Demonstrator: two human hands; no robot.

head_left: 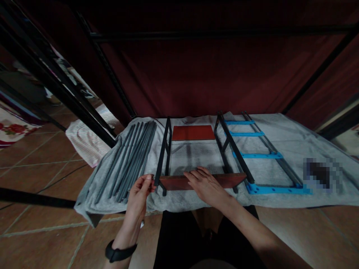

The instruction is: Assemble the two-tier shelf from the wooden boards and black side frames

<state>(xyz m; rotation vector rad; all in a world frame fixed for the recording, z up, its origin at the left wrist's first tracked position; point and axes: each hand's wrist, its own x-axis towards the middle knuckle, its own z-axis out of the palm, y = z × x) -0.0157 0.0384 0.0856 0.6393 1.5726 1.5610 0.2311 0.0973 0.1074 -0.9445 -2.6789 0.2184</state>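
A dark metal frame [162, 158] lies in front of me, with a reddish-brown board [228, 181] spanning its near side. My right hand [206, 185] rests over the middle of that board, its fingers bent over the top edge. At the frame's near left corner, my left hand [141, 188] has thumb and forefinger pinched together. Whatever small thing sits between them is too small to make out. A second, orange-red board [193, 132] lies farther back between the frame's two sides.
Several grey tubes [134, 160] lie bundled at the left on a grey cloth [159, 203]. To the right is a rack-like set of dark tubes with blue crosspieces [277, 190]. A blurred dark object [319, 173] lies at far right. Black posts [56, 82] rise at the left.
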